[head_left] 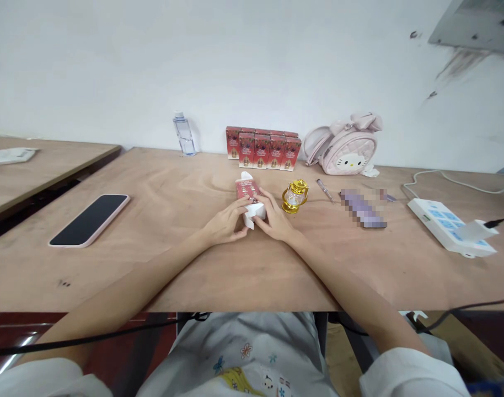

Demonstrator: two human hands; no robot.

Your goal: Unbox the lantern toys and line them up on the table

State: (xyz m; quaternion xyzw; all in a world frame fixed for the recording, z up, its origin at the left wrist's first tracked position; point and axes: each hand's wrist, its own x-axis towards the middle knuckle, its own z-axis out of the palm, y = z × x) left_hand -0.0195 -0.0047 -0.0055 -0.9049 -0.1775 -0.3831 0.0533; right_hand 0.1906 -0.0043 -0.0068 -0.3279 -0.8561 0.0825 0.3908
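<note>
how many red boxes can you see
At least 6: one red box between the left hand and right hand, four front-row boxes near the wall, one rear box at left; others there are partly hidden.

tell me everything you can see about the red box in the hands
The red box looks like thin printed cardboard, with small pictures on its red face and white surfaces near the person. White flaps stick out at its far and near ends. It points away from the person, over the wooden table, left of the gold lantern. The left hand's grip and right hand's grip hold it from either side. Its contents are hidden.
</note>
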